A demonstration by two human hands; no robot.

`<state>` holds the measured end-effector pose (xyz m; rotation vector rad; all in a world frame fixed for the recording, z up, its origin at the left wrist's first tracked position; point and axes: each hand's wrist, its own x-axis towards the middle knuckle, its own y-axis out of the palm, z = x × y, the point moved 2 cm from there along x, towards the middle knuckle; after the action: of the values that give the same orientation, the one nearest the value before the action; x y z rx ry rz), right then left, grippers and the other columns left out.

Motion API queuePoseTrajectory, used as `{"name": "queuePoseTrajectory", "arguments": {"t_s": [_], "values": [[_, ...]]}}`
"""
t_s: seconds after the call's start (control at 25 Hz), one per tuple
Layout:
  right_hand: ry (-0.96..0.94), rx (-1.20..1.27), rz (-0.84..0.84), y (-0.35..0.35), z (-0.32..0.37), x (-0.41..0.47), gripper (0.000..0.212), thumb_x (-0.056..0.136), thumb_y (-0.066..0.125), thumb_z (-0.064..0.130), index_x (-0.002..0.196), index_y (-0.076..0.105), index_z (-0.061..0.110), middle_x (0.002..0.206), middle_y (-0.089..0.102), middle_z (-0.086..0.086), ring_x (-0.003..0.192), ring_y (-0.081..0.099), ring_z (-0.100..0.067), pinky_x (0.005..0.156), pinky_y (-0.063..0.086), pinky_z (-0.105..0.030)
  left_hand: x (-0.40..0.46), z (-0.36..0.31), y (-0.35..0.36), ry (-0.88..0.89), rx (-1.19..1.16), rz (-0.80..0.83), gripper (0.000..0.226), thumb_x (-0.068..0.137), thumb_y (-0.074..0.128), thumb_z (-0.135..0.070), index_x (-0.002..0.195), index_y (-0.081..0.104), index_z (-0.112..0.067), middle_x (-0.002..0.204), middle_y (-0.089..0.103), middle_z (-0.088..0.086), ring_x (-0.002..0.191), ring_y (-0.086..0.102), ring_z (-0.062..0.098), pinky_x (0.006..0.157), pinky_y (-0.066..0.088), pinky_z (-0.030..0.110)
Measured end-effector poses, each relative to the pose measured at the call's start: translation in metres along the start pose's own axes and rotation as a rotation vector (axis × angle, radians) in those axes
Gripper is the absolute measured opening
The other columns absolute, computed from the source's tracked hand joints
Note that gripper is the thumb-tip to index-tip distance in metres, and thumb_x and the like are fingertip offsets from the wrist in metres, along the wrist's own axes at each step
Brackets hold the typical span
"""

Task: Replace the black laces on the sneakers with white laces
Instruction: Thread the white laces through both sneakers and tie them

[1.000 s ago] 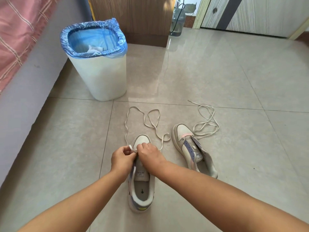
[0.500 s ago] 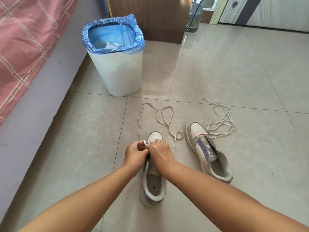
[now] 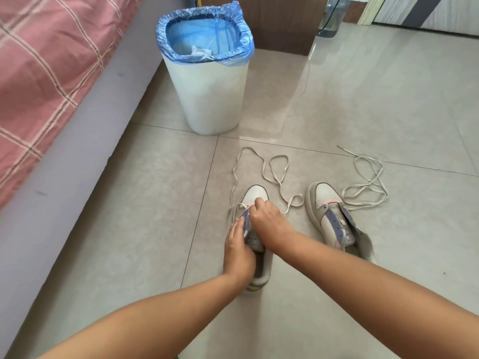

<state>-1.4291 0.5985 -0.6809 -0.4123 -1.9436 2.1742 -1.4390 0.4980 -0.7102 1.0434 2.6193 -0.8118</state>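
Since half a second ago the left hand (image 3: 237,246) has slid back from the eyelets to the shoe's (image 3: 255,196) side, fingers laid along the purple flap, while the right hand (image 3: 269,224) stays curled over the front, pinching the white lace (image 3: 261,165) that loops across the floor (image 3: 155,203) ahead. The view has dipped and shifted right. The pinch itself is hidden under the knuckles; the left hand's grip is unclear. The second shoe (image 3: 329,218) lies to the right beside its own lace (image 3: 368,187). The bin (image 3: 210,97) stands beyond.
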Motion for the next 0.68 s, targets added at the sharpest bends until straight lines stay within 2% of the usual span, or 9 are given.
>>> {"name": "queuePoseTrajectory", "arguments": {"t_s": [0.08, 0.2, 0.28, 0.32, 0.36, 0.44, 0.48, 0.56, 0.68], "values": [[-0.187, -0.094, -0.090, -0.004, 0.000, -0.010, 0.029, 0.067, 0.031, 0.000, 0.059, 0.058, 0.007, 0.059, 0.052, -0.009, 0.044, 0.051, -0.021, 0.041, 0.038, -0.024, 0.012, -0.003, 0.001, -0.040, -0.050, -0.033, 0.052, 0.092, 0.035, 0.008, 0.142, 0.038, -0.009, 0.147, 0.036, 0.003, 0.137, 0.033, 0.015, 0.112, 0.024, 0.022], [-0.417, -0.094, -0.177, 0.000, -0.007, -0.039, 0.028, 0.073, 0.035, -0.005, 0.067, 0.059, 0.007, 0.067, 0.055, -0.009, 0.052, 0.049, -0.022, 0.048, 0.044, -0.029, 0.019, -0.006, -0.004, -0.096, -0.154, -0.016, 0.049, 0.093, 0.039, -0.001, 0.140, 0.041, -0.015, 0.142, 0.042, 0.001, 0.133, 0.040, 0.017, 0.109, 0.032, 0.027], [-0.454, 0.044, -0.191, 0.002, -0.019, -0.051, 0.021, 0.079, 0.042, -0.004, 0.074, 0.061, 0.004, 0.076, 0.058, -0.011, 0.060, 0.051, -0.023, 0.056, 0.047, -0.032, 0.016, -0.007, -0.009, -0.097, -0.014, 0.093, 0.061, 0.090, 0.040, -0.002, 0.147, 0.026, -0.016, 0.149, 0.030, 0.003, 0.137, 0.031, 0.020, 0.112, 0.028, 0.032], [-0.402, 0.154, -0.195, 0.001, -0.026, -0.050, 0.018, 0.082, 0.044, 0.000, 0.077, 0.061, 0.002, 0.078, 0.058, -0.010, 0.063, 0.051, -0.021, 0.059, 0.046, -0.030, 0.013, -0.007, -0.013, -0.038, 0.109, 0.129, 0.067, 0.088, 0.044, -0.005, 0.149, 0.019, -0.017, 0.151, 0.024, 0.004, 0.140, 0.025, 0.020, 0.113, 0.024, 0.035], [-0.290, 0.314, -0.185, 0.000, -0.031, -0.047, 0.016, 0.086, 0.047, 0.004, 0.079, 0.062, 0.000, 0.078, 0.057, -0.009, 0.067, 0.049, -0.016, 0.063, 0.045, -0.027, 0.012, -0.010, -0.018, 0.097, 0.230, 0.125, 0.068, 0.087, 0.049, -0.013, 0.149, 0.021, -0.018, 0.150, 0.025, 0.004, 0.139, 0.025, 0.020, 0.113, 0.025, 0.038], [-0.006, 0.666, -0.150, -0.007, -0.037, -0.037, 0.012, 0.089, 0.057, 0.008, 0.083, 0.064, 0.000, 0.077, 0.057, -0.001, 0.070, 0.046, -0.003, 0.069, 0.042, -0.016, 0.017, -0.014, -0.026, 0.426, 0.354, 0.059, 0.048, 0.084, 0.055, -0.028, 0.130, 0.052, -0.014, 0.131, 0.049, 0.004, 0.121, 0.045, 0.023, 0.101, 0.039, 0.043], [0.127, 0.823, -0.105, -0.009, -0.039, -0.032, 0.008, 0.088, 0.060, 0.006, 0.084, 0.065, 0.002, 0.075, 0.058, 0.002, 0.069, 0.048, 0.000, 0.070, 0.041, -0.012, 0.021, -0.017, -0.029, 0.471, 0.327, 0.040, 0.034, 0.085, 0.057, -0.028, 0.114, 0.062, -0.011, 0.115, 0.059, 0.004, 0.106, 0.054, 0.023, 0.091, 0.046, 0.042], [0.343, 1.158, -0.021, -0.013, -0.039, -0.028, 0.007, 0.087, 0.063, 0.003, 0.081, 0.065, 0.006, 0.069, 0.060, 0.003, 0.060, 0.054, 0.001, 0.067, 0.045, -0.012, 0.030, -0.024, -0.031, 0.334, 0.141, 0.046, 0.015, 0.089, 0.062, -0.017, 0.097, 0.069, -0.007, 0.094, 0.067, 0.006, 0.088, 0.061, 0.021, 0.081, 0.049, 0.038], [0.551, 1.538, -0.033, -0.013, -0.038, -0.026, 0.012, 0.085, 0.064, 0.000, 0.078, 0.064, 0.009, 0.068, 0.063, -0.002, 0.057, 0.059, -0.004, 0.066, 0.053, -0.019, 0.034, -0.035, -0.032, 0.142, -0.038, 0.087, 0.015, 0.093, 0.057, -0.018, 0.097, 0.070, -0.011, 0.091, 0.070, 0.005, 0.086, 0.063, 0.015, 0.079, 0.048, 0.029]]}}
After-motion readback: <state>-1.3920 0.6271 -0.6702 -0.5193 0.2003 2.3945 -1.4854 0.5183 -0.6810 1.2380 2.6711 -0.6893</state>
